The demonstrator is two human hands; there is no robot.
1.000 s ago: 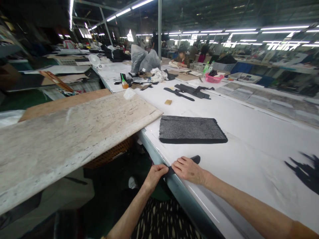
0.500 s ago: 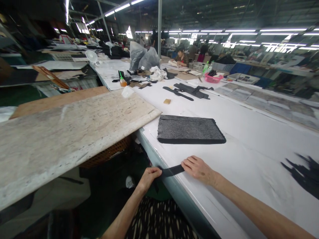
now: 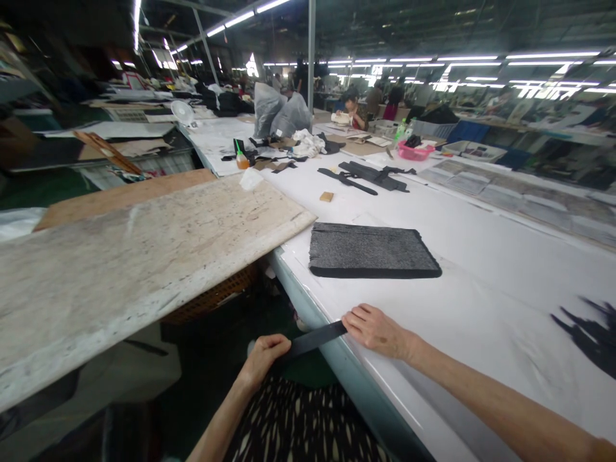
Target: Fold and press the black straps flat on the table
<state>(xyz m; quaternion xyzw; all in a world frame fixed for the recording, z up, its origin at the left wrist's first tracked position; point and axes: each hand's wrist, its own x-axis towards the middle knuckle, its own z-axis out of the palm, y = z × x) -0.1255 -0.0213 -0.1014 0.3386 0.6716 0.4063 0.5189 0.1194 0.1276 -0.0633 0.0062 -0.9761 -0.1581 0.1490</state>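
A black strip point(image 3: 315, 339) stretches between my two hands, crossing the edge of the white table point(image 3: 481, 321). My left hand point(image 3: 266, 354) pinches its one end, out past the table edge over the floor. Over the tabletop near that edge, my right hand point(image 3: 370, 329) is closed on the other end. Just beyond my right hand lies a neat stack of dark grey strips point(image 3: 375, 251), flat on the table. At the far right, a loose pile of black strips point(image 3: 590, 333) fans out.
A worn pale board point(image 3: 158, 250) juts in from the left, its corner over the table. Farther back are a small tan block point(image 3: 326, 197), black pieces point(image 3: 373, 175), an orange bottle point(image 3: 242, 160) and a pink basket point(image 3: 415, 151). A person point(image 3: 355, 114) sits beyond.
My left hand has moved left and down, away from the table edge, so more of the strip shows between my hands. My right hand has shifted slightly left.
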